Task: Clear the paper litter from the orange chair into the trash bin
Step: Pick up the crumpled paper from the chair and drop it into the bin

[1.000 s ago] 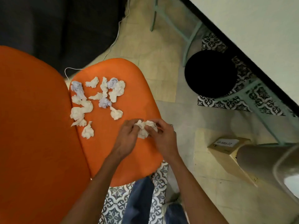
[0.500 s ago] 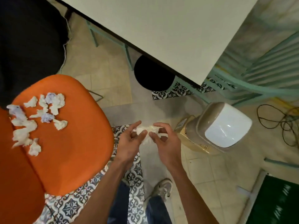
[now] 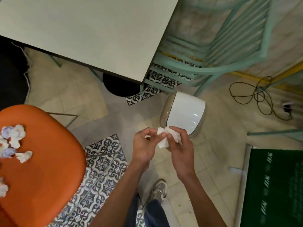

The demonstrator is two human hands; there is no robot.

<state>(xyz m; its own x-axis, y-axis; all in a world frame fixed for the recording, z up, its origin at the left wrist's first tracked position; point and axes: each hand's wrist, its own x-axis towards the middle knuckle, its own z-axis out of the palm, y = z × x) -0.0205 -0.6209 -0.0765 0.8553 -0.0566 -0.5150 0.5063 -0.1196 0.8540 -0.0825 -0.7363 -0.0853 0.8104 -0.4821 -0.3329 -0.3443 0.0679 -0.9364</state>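
I watch the left hand [image 3: 144, 145] and right hand [image 3: 179, 145] clamp fingertips on the wad [image 3: 163, 139], just short of the bin [image 3: 185, 112]; it lies ahead, nearer the right; scraps [image 3: 14, 138] lie on the chair [image 3: 49, 169].

— What lies between the grips and the bin?

— Only air. The left grip [image 3: 144, 145] and right grip [image 3: 179, 145], both pinching the paper wad [image 3: 163, 139], hang over bare floor just short of the bin [image 3: 185, 112]. Its white lid covers the top.

— And around it?

— The desk [image 3: 82, 30] corner overhangs the floor up and to the left, near the bin but not over it. A green chair [image 3: 229, 66] stands just behind, with one leg coming down beside the bin. A loose cable [image 3: 259, 95] lies on the floor to the right, well apart. The orange chair [image 3: 41, 177] is off to the left, with a wide strip of floor between. A shoe [image 3: 159, 189] sits on the floor below the grips.
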